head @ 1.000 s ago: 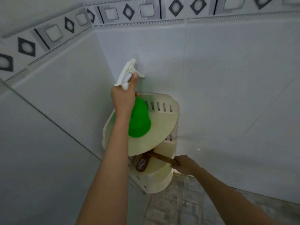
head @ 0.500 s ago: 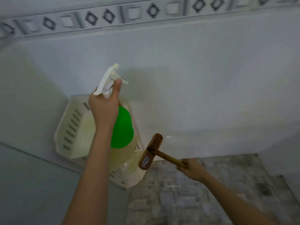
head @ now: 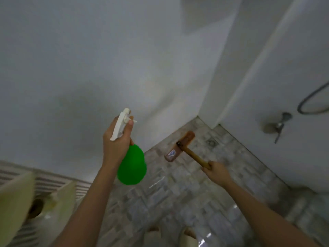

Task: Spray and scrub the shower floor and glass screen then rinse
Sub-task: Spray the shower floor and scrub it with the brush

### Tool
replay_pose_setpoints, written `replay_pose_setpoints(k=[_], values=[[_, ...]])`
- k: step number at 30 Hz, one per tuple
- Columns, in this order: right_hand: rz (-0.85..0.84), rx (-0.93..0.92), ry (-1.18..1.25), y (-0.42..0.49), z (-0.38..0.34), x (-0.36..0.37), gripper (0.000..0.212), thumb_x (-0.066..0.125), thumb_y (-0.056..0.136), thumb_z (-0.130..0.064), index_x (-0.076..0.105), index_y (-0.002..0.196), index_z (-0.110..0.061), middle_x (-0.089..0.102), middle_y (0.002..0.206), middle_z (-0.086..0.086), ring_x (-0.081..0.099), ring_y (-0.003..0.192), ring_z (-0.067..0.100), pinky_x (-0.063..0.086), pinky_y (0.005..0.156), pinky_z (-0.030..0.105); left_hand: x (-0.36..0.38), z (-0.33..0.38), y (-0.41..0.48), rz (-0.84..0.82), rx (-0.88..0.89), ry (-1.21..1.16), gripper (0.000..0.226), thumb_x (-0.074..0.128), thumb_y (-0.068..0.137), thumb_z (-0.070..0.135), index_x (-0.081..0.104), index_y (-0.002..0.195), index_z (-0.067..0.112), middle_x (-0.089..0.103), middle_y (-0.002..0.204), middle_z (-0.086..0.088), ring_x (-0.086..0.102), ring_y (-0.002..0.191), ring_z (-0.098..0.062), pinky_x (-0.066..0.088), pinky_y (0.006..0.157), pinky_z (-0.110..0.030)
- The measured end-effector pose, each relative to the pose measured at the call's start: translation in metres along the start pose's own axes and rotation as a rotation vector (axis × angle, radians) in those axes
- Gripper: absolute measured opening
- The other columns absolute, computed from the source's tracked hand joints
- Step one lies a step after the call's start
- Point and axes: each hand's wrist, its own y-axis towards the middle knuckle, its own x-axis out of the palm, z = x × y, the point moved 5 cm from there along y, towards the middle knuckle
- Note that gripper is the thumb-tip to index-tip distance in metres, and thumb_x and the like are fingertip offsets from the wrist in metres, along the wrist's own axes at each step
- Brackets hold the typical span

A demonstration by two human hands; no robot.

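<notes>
Standing in the shower with both tools in hand, the person looks ready to start spraying. In the head view, the left hand [head: 116, 139] is closed round the neck of the bottle [head: 131, 166], whose green body hangs below the fist and whose white trigger head [head: 121, 125] points up and away toward the wall [head: 106, 59]; a fingertip rests near the nozzle. The right hand [head: 216, 171] grips the end of the wooden handle of the brush [head: 179, 147], whose head hangs above the floor [head: 178, 193], near the far corner where wall and floor meet.

To spray well, I judge the nozzle should tip down toward the floor tiles, since it now faces the wall, and the brush should stay lifted and off to the side so the mist lands on the tiles and not on the bristles. Working from the far corner back toward the feet would avoid stepping on wet cleaner.

The floor is open between the two arms and out to the drain [head: 211, 142] by the right wall's edge. A tap [head: 280, 124] juts from the right wall, with a hose [head: 313, 102] looping above it; a wide swing of the brush could catch them. A cream shelf [head: 16, 189] crowds the lower left corner of the floor. No glass screen can be told apart here.
</notes>
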Motion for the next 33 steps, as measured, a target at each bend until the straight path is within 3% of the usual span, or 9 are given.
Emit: replay_pose_setpoints(k=[2,6,11,17,20,23,27,30,33], values=[[0.057,0.089,0.075,0.019,0.044,0.006,0.025,0.059,0.092,-0.035,0.051,0.072,-0.023,0.050,0.060,-0.003,0.048,0.051,0.011,0.035,0.047,0.024,0.052,-0.033,-0.002,-0.100,-0.012,-0.012,0.022,0.060,0.097,0.024,0.065,0.119,0.026,0.072,0.102,0.012,0.051,0.046,-0.008,0.047,0.052,-0.020],[0.155,0.297,0.226,0.076,0.144,0.045,0.030,0.059,0.092,-0.035,0.056,0.071,-0.014,0.051,0.061,0.001,0.050,0.054,0.017,0.038,0.050,0.026,0.164,-0.130,-0.014,-0.346,-0.063,0.025,0.009,0.063,0.095,0.030,0.070,0.101,0.028,0.067,0.079,-0.002,0.052,0.044,-0.013,0.046,0.049,-0.021],[0.328,0.565,0.422,0.146,0.262,0.111,0.033,0.061,0.088,-0.033,0.053,0.065,-0.010,0.053,0.062,0.007,0.053,0.055,0.022,0.043,0.053,0.028,0.283,-0.254,-0.043,-0.633,-0.028,0.098,0.019,0.059,0.094,0.045,0.067,0.088,0.028,0.057,0.058,0.004,0.052,0.044,-0.010,0.045,0.049,-0.022],[0.452,0.668,0.582,0.223,0.382,0.179,0.024,0.060,0.088,-0.027,0.056,0.080,-0.005,0.055,0.066,0.011,0.050,0.052,0.021,0.039,0.045,0.026,0.400,-0.396,-0.076,-0.933,0.125,0.303,0.037,0.049,0.096,0.053,0.063,0.088,0.020,0.051,0.043,0.008,0.049,0.037,-0.004,0.042,0.044,-0.016],[0.429,0.667,0.604,0.248,0.423,0.197,0.020,0.057,0.087,-0.020,0.055,0.078,-0.003,0.052,0.062,0.010,0.046,0.050,0.019,0.037,0.047,0.027,0.444,-0.439,-0.086,-1.030,0.206,0.368,0.044,0.046,0.095,0.056,0.063,0.086,0.017,0.053,0.052,0.004,0.050,0.036,-0.006,0.043,0.043,-0.019],[0.359,0.582,0.468,0.254,0.444,0.196,0.024,0.049,0.091,-0.019,0.055,0.104,0.000,0.056,0.073,0.011,0.051,0.053,0.019,0.042,0.047,0.027,0.474,-0.466,-0.096,-1.093,0.254,0.410,0.050,0.046,0.094,0.058,0.066,0.087,0.013,0.058,0.058,-0.001,0.053,0.038,-0.010,0.044,0.043,-0.023],[0.353,0.498,-0.020,0.227,0.444,0.183,0.036,0.039,0.100,-0.037,0.045,0.135,-0.029,0.059,0.088,0.005,0.054,0.057,0.014,0.043,0.045,0.026,0.496,-0.492,-0.120,-1.147,0.364,0.487,0.056,0.043,0.094,0.060,0.064,0.085,0.009,0.069,0.074,-0.015,0.056,0.043,-0.013,0.048,0.046,-0.028],[0.342,0.550,-0.158,0.209,0.437,0.180,0.041,0.036,0.101,-0.040,0.040,0.142,-0.035,0.059,0.095,0.004,0.053,0.056,0.013,0.037,0.043,0.024,0.497,-0.505,-0.135,-1.137,0.429,0.577,0.062,0.044,0.094,0.059,0.066,0.087,0.001,0.067,0.071,-0.018,0.059,0.056,-0.026,0.052,0.064,-0.043],[0.331,0.573,-0.142,0.202,0.438,0.186,0.043,0.035,0.102,-0.040,0.035,0.145,-0.037,0.058,0.090,0.003,0.054,0.054,0.013,0.035,0.042,0.023,0.494,-0.519,-0.145,-1.147,0.413,0.627,0.067,0.045,0.089,0.065,0.058,0.065,0.004,0.064,0.060,-0.020,0.063,0.054,-0.031,0.054,0.063,-0.046]])
